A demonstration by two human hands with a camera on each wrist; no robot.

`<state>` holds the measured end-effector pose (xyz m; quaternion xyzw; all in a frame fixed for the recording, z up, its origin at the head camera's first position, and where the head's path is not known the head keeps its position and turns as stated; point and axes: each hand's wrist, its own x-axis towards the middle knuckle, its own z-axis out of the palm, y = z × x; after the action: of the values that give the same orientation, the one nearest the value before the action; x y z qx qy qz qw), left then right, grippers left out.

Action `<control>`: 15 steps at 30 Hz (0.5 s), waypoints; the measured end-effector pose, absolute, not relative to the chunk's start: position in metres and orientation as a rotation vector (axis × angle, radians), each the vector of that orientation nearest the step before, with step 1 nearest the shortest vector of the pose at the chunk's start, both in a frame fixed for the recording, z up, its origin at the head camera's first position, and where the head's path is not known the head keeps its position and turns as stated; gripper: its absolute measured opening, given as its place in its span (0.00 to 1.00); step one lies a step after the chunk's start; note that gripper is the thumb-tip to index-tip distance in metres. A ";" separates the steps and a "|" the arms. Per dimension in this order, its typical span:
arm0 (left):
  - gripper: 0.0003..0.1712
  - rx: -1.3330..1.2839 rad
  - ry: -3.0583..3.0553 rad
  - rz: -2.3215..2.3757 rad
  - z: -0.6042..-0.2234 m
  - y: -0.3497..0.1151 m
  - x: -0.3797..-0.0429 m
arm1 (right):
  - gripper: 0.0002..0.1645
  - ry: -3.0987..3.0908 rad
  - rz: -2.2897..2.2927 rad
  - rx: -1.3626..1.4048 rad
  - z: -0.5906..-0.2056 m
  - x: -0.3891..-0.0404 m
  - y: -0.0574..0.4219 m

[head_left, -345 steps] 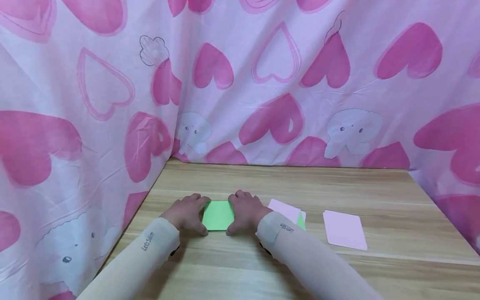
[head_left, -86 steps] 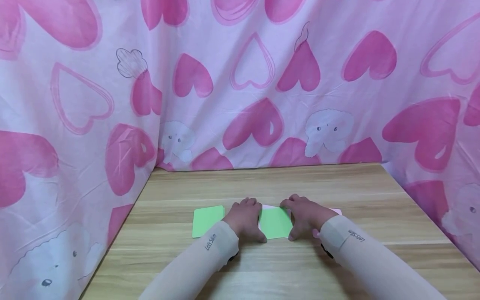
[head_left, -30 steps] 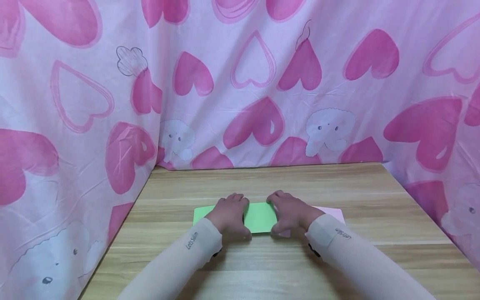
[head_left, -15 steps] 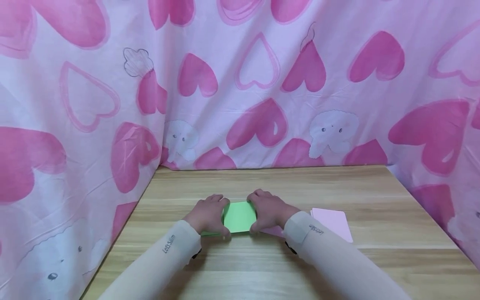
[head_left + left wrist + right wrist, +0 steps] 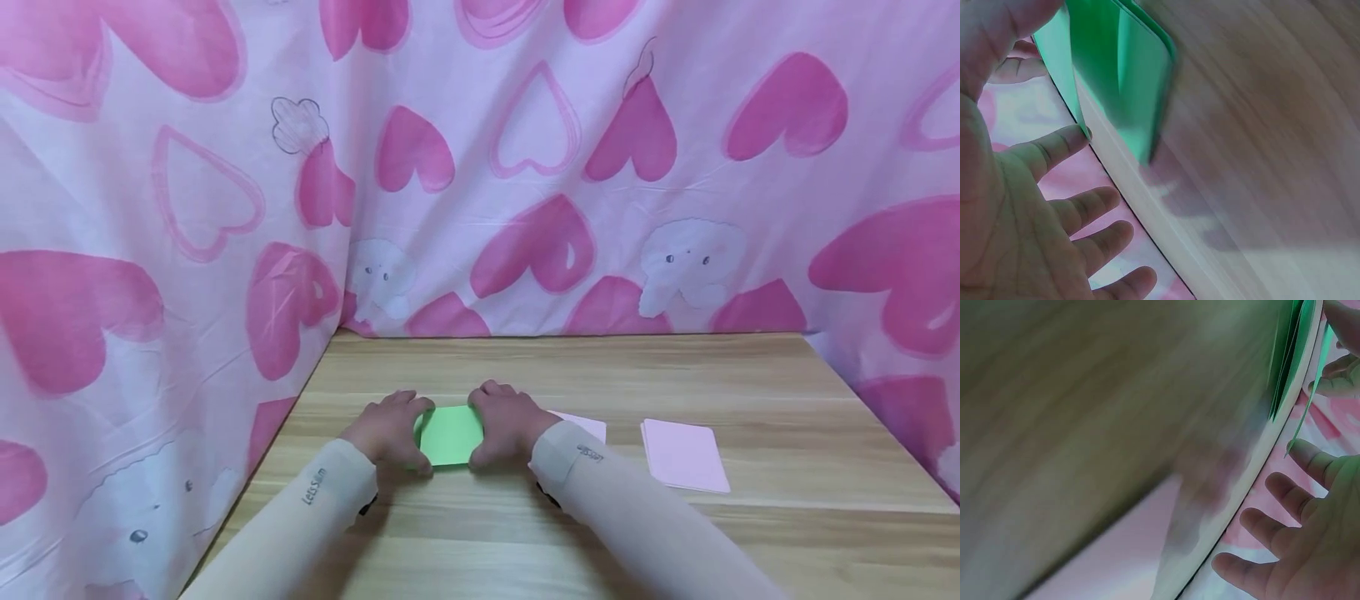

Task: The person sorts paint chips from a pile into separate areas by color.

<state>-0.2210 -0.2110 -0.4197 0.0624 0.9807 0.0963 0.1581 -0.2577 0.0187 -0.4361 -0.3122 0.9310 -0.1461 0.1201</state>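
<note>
Both hands hold a square green card [image 5: 452, 435] by its opposite edges, at the left of the wooden table. My left hand [image 5: 390, 429] pinches the left edge between thumb and index finger, its other fingers spread in the left wrist view. On the opposite edge my right hand [image 5: 510, 423] has the same pinch. Below the held card lie more green cards [image 5: 1141, 81], somewhat fanned, which the right wrist view shows edge-on. In the head view the held card mostly covers them.
Pink cards [image 5: 583, 425] lie beside the right wrist, partly hidden by the forearm. A second small stack of pink cards [image 5: 686, 456] lies farther right. Pink heart-print cloth [image 5: 540, 250] hangs behind and left of the table [image 5: 600, 375].
From over the middle pink cards, both hands have carried the green card left to above the other green cards. The middle cards now show pink; the right pink stack stays put.
</note>
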 end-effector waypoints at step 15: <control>0.58 0.102 2.756 0.295 -0.424 -0.234 -0.218 | 0.49 2.696 -0.399 -0.928 -0.442 -0.262 -0.012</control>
<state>-0.2182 -0.2341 -0.4235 0.0360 0.9769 0.1047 0.1828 -0.2616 -0.0118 -0.4417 -0.3196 0.9284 -0.1372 0.1309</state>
